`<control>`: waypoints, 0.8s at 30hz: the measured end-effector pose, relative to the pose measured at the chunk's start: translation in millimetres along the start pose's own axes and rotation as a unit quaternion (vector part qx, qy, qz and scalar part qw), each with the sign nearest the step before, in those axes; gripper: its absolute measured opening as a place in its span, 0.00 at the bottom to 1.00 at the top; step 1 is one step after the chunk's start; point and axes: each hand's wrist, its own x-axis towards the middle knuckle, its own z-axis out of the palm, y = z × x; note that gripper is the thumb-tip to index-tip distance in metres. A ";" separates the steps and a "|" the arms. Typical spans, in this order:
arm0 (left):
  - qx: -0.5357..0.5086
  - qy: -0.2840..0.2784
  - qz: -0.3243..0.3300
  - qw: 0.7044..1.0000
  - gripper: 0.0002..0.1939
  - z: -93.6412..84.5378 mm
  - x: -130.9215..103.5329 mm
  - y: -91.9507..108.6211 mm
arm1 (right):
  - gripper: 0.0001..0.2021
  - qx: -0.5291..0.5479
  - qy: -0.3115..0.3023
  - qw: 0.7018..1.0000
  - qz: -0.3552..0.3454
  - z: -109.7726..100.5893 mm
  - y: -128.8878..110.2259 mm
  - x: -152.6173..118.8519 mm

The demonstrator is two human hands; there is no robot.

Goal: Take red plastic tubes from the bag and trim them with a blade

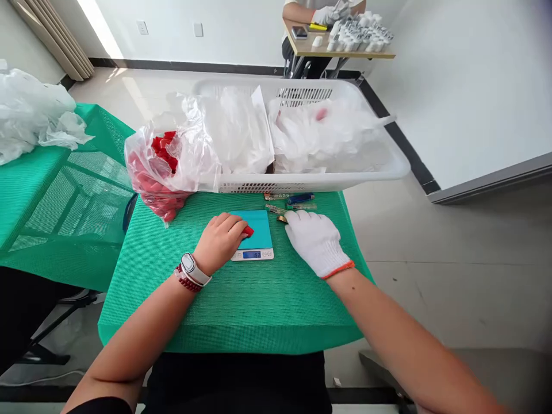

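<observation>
My left hand (219, 241), bare and with a watch at the wrist, is closed around a small red piece (248, 231). It rests over the left part of a small digital scale (261, 230) with a blue-green plate and a lit display. My right hand (314, 238) wears a white knitted glove with an orange cuff. Its fingers are curled, and a small brass-coloured piece (282, 219) shows at their tips. Just beyond it lie a clear tube-like piece (275, 209), a dark blue pen-like item (301, 198) and a green-tinted one (305, 206).
A plastic bag of red pieces (161, 184) sits at the back left. Behind the scale stands a white basket (310, 183) holding plastic bags. Green mesh (241, 310) covers the table. Across the room, a person's gloved hands (328, 15) work at another table (313, 50).
</observation>
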 end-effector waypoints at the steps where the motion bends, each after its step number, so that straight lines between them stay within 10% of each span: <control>1: -0.019 0.005 -0.003 1.000 0.08 -0.5 -1.3 -0.6 | 0.08 0.040 -0.009 0.999 0.026 -0.6 0.0 0.7; 4: -0.084 0.045 -0.014 0.995 0.06 0.1 -3.9 -3.3 | 0.10 0.271 -0.006 0.953 0.133 -3.6 -4.6 1.5; 9: -0.159 0.077 -0.042 0.983 0.05 2.0 -6.5 -5.5 | 0.12 0.675 0.032 0.697 0.242 -1.6 -20.0 10.4; 12: -0.190 0.079 -0.050 0.977 0.05 2.0 -7.5 -4.5 | 0.12 0.735 0.052 0.627 0.253 6.9 -25.8 18.5; 16: -0.219 0.084 -0.068 0.970 0.06 3.2 -7.9 -3.7 | 0.18 0.737 0.044 0.622 0.261 17.0 -33.6 20.1; 24: -0.257 0.088 -0.114 0.956 0.06 8.1 -6.6 -2.8 | 0.17 0.614 0.095 0.754 0.214 21.6 -42.5 6.3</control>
